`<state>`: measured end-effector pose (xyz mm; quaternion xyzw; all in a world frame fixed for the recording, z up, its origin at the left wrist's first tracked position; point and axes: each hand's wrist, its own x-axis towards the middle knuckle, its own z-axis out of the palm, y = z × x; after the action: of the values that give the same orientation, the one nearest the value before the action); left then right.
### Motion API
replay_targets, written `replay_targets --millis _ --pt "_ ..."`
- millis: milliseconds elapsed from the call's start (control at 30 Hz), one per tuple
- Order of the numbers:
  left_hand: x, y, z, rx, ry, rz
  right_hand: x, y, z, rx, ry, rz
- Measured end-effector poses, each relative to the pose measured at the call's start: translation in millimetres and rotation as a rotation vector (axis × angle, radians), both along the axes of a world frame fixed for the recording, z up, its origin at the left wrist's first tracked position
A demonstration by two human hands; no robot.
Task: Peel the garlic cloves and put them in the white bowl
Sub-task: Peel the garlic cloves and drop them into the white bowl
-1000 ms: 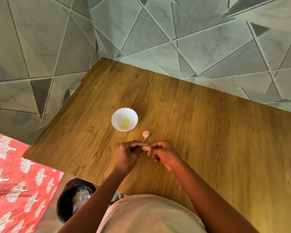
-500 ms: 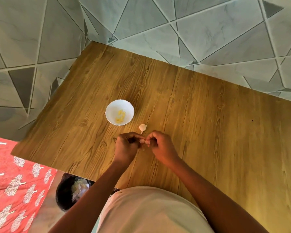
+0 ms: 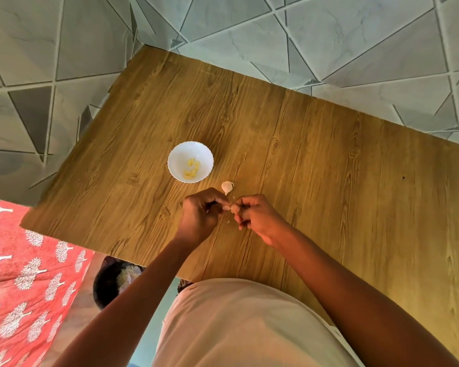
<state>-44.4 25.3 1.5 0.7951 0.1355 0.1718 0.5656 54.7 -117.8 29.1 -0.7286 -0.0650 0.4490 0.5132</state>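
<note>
While the person's pale shirt (image 3: 249, 327) fills the bottom of the frame, a dark bin (image 3: 109, 282) with pale scraps inside shows at the lower left, partly under the bench edge, next to a red cloth (image 3: 24, 274) with white tree prints. Both arms reach up to the middle of the wooden bench (image 3: 329, 168). The left hand (image 3: 200, 214) and the right hand (image 3: 256, 214) meet fingertip to fingertip, fingers curled, and pinch between them a small garlic clove (image 3: 233, 208). Tiny bits of skin lie on the bench below them. Just above the hands lies an unpeeled clove (image 3: 227, 187). Further up and left stands the white bowl (image 3: 178, 157), holding yellowish peeled cloves (image 3: 192, 169). Grey tiled walls (image 3: 329, 35) fill the top.
</note>
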Motion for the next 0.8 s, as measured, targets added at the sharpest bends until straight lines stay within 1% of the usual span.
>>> replay_targets --millis 33,133,200,267,333,400,433,467,500,533,600,633,667,700,733,767,800 --pt "0.1 -2.4 -0.6 -0.002 0.027 0.013 1.5 -2.5 -1.6 -0.026 -0.107 0.059" --pt "-2.2 -12.0 1.7 -0.126 0.152 0.06 5.7 -10.1 -4.5 -0.125 -0.7 0.384" --pt "-3.2 -16.2 4.7 -0.302 0.208 0.085 5.7 -12.5 -2.5 -0.119 -1.091 0.558" --pt "-2.9 -17.5 7.2 -0.527 0.272 0.103 4.7 -15.2 0.7 -0.046 -1.41 0.643" --pt "-1.7 -15.5 8.7 -0.763 0.361 0.103 4.2 -17.0 1.1 0.011 -1.621 0.66" --pt "-1.0 -12.2 10.3 -0.985 0.438 0.096 5.3 -18.8 -3.2 0.025 -1.723 0.658" --pt "-1.3 -12.0 10.7 -1.037 0.442 0.096 4.8 -19.6 -7.3 0.027 -1.701 0.633" --pt "-1.9 -13.1 10.5 -1.017 0.413 0.097 3.0 -20.1 -10.6 0.028 -1.599 0.583" --pt "-3.3 -14.4 9.7 -0.908 0.357 0.096 0.8 -19.5 -13.4 0.028 -1.423 0.501" --pt "-4.9 -15.5 8.6 -0.732 0.281 0.093 -2.4 -18.5 -14.6 0.026 -1.192 0.394" --pt "-7.1 -15.3 7.2 -0.379 0.119 0.042 -8.7 -15.3 -11.2 0.026 -0.668 0.16" --pt "-7.4 -14.3 6.5 -0.264 0.061 0.009 -11.8 -12.8 -8.4 0.043 -0.41 0.052" --pt "-6.4 -12.9 5.9 -0.199 0.026 -0.014 -13.6 -10.8 -5.8 0.074 -0.186 -0.045" --pt "-4.8 -11.8 5.7 -0.179 0.014 -0.025 -14.4 -9.6 -4.3 0.114 -0.004 -0.116" --pt "-2.9 -11.3 7.3 -0.209 0.025 -0.029 -14.0 -9.5 -4.1 0.156 0.118 -0.157" --pt "-1.0 -10.9 9.8 -0.284 0.056 -0.03 -12.9 -10.2 -4.9 0.188 0.164 -0.169" --pt "2.0 -10.6 13.2 -0.393 0.104 -0.026 -10.7 -11.5 -6.6 0.197 0.125 -0.146"
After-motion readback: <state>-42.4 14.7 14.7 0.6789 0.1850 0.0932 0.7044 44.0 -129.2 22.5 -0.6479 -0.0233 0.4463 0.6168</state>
